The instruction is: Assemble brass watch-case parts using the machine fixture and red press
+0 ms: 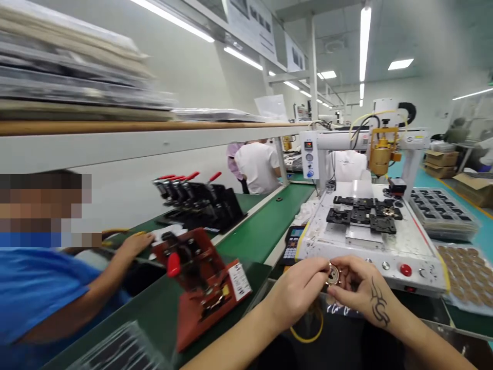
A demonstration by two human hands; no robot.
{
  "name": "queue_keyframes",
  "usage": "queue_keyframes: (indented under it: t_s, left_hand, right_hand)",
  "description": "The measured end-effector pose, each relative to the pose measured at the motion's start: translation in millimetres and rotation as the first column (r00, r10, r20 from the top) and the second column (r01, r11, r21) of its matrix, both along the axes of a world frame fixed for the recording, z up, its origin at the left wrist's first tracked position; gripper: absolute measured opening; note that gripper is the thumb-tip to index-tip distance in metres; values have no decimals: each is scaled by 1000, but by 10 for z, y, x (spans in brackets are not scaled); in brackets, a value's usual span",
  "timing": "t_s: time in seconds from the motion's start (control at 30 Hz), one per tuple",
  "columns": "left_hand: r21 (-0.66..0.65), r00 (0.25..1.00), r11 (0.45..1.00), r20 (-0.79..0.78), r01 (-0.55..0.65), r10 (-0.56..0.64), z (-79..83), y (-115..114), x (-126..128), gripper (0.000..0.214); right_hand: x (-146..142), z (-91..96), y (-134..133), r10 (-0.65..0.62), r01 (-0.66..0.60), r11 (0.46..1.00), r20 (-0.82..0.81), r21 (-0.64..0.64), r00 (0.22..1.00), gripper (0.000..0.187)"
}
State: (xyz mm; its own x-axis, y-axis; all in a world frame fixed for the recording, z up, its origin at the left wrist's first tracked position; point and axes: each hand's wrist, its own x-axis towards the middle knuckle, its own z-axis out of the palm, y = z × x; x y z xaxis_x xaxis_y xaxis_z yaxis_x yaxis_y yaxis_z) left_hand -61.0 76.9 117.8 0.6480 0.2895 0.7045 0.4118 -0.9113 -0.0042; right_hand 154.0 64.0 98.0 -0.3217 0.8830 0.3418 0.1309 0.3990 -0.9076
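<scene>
Between my two hands is a small round metal watch case (333, 275), gold-coloured at its rim. My left hand (296, 290) pinches its left edge with thumb and forefinger. On the other side my right hand (360, 282), marked with a dark tattoo near the wrist, grips it with the thumb below and the fingers curled behind. Both hands are in front of a white dispensing machine (346, 252). Black fixture blocks (362, 213) lie on its bed, one with a small metallic part on it. The finer detail of the case is too small to make out.
A red clamp fixture (204, 288) stands left of my hands, with several black toggle clamps (188, 198) behind it. A green conveyor belt (265, 221) runs away from me. At right are a sheet of round brown parts (468, 272) and stacked trays (442, 213). A co-worker in blue (42, 298) sits left.
</scene>
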Motion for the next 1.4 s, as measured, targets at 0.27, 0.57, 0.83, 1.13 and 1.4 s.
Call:
queue_keyframes:
  t_s: [0.27,0.57,0.83,1.13,1.4]
  left_hand:
    - [-281,992,959,-115,18,-52,216,994,917,31]
    - [-493,903,821,-426,-287,60,514,2358,2341,40]
    - [-526,804,747,-595,-406,18,603,2632,2738,28]
    - [-660,972,720,-220,-214,87,811,2332,2268,30]
    - [-755,997,656,58,5,59,1050,1748,1349,38]
  right_hand:
    - [978,-165,209,-465,440,878,110,189,879,34]
    - [1910,-3,-50,-644,621,755,56,211,763,40]
    - [2298,211,173,-676,661,735,91,155,731,47]
    - [2190,163,1538,-499,469,866,275,171,822,36]
    - [2192,314,2062,-240,226,970,496,88,834,38]
